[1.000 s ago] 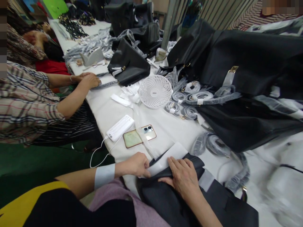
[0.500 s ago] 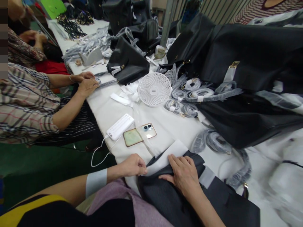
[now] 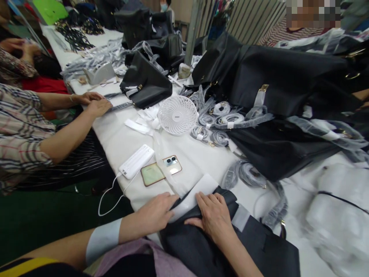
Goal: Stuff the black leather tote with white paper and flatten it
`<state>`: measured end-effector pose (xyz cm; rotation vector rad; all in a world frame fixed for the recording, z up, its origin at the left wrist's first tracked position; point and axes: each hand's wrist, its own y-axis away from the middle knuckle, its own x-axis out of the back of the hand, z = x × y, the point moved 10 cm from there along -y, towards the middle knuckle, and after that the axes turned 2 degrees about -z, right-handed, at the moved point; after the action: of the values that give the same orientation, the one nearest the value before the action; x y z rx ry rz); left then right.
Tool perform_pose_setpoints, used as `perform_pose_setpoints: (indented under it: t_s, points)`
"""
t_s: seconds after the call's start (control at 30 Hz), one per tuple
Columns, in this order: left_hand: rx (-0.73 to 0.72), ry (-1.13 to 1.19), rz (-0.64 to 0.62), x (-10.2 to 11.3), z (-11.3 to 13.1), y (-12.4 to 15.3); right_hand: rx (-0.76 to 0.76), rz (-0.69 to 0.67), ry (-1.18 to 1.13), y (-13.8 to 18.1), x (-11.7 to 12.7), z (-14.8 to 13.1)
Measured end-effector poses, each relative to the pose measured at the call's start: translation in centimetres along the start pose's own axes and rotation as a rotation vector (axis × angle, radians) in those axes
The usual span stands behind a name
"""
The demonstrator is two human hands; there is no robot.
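Observation:
A black bag (image 3: 259, 250) lies at the near edge of the white table (image 3: 127, 138), with a white foam sheet (image 3: 198, 190) tucked at its opening. My left hand (image 3: 155, 213) rests on the sheet's near edge, fingers closed on it. My right hand (image 3: 215, 217) lies flat on the bag's black flap, fingers stretched out and pressing down right beside the sheet.
A phone (image 3: 161, 170) and a white power bank (image 3: 137, 161) with a cable lie just beyond my hands. A small white fan (image 3: 177, 114), wrapped straps (image 3: 227, 119) and several black bags (image 3: 276, 88) fill the right. A person in a plaid shirt (image 3: 20, 138) works at the left.
The view has shifted a little, so everything sits further left in the frame. My left hand has slid slightly forward along the sheet; my right hand stays pressed on the flap.

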<state>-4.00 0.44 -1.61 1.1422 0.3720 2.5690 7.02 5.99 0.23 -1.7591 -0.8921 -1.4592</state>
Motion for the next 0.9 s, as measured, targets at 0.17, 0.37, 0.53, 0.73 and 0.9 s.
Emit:
perform_pose_setpoints:
  t_s: [0.17,0.37,0.53,0.73,0.9]
  points:
    - [-0.098,-0.032,0.129,-2.3,1.6,1.4,0.001,-0.035,0.032,-0.3,0.2,0.1]
    - [-0.289,-0.187,0.349,-4.4,0.9,2.0,0.125,-0.061,0.049,-2.2,0.5,-0.9]
    - [-0.343,-0.123,0.514,-3.8,0.6,2.3,0.1,0.024,-0.095,-2.9,-0.4,-0.3]
    - [-0.37,-0.141,0.51,-1.6,2.6,2.5,0.018,0.054,-0.211,-3.2,-1.5,0.7]
    - [-0.606,-0.257,0.359,-3.4,6.5,1.7,-0.058,0.048,-0.327,-3.4,-2.0,1.5]
